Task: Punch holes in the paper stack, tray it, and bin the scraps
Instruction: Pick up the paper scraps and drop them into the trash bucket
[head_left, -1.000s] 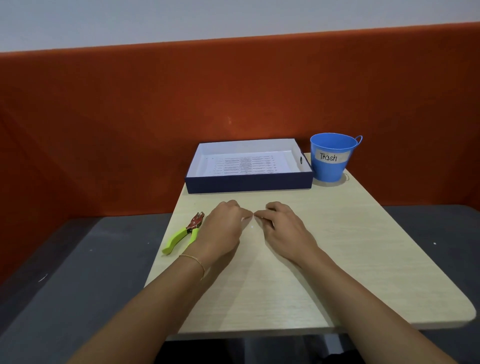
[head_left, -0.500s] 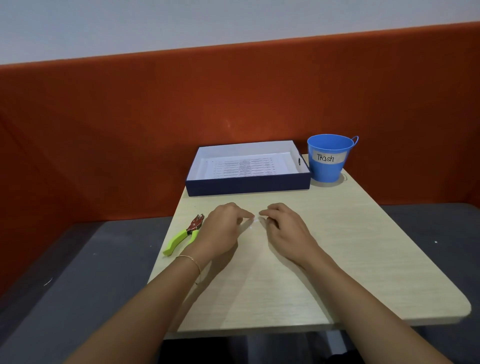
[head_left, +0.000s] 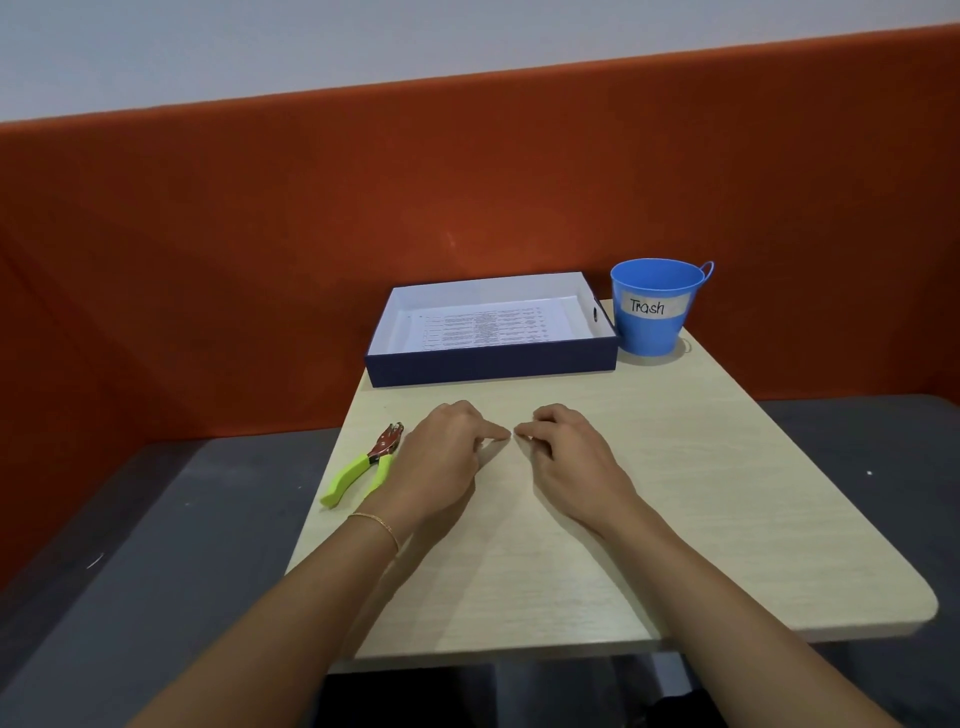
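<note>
The printed paper stack (head_left: 483, 327) lies flat inside the dark blue tray (head_left: 491, 362) at the back of the table. Right of the tray stands a blue bucket (head_left: 655, 327) labelled "Trash". A hole punch (head_left: 363, 465) with lime-green handles lies near the table's left edge. My left hand (head_left: 441, 460) and my right hand (head_left: 571, 460) rest palm down mid-table, fingers curled. Their index fingertips point at each other, almost touching on the wood. Any scraps between them are too small to make out. The punch is just left of my left hand.
The light wooden table (head_left: 717, 499) is small, with a rounded front right corner. An orange padded partition (head_left: 260, 260) stands right behind the tray and bucket. Dark grey floor lies on both sides.
The view has shifted slightly. Both hands stay in the same spot, and the index fingertips have drawn a little closer together.
</note>
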